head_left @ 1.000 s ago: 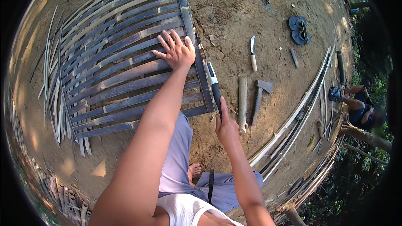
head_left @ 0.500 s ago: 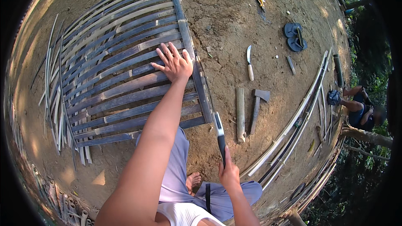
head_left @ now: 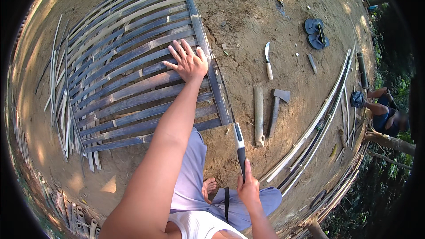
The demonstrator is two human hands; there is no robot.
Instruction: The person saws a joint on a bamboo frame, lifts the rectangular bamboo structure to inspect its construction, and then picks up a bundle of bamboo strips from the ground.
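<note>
My left hand (head_left: 188,62) lies flat with spread fingers on a woven bamboo mat (head_left: 124,71), near the mat's right edge strip. My right hand (head_left: 248,188) is close to my body, shut on the black grip of a long knife (head_left: 239,144) with a black and white handle. The knife points away from me toward the mat's lower right corner. Its thin blade is hard to make out against the edge strip. My legs in pale purple trousers (head_left: 195,181) are below.
On the dirt to the right lie a short bamboo piece (head_left: 258,115), a hatchet (head_left: 276,106), a small knife (head_left: 267,59) and dark sandals (head_left: 316,33). Long bamboo strips (head_left: 318,119) curve along the right. Loose slivers (head_left: 62,106) lie left of the mat. Another person (head_left: 380,110) sits far right.
My right hand has drawn the knife back from the mat's right edge toward my body. My left hand has stayed flat on the mat.
</note>
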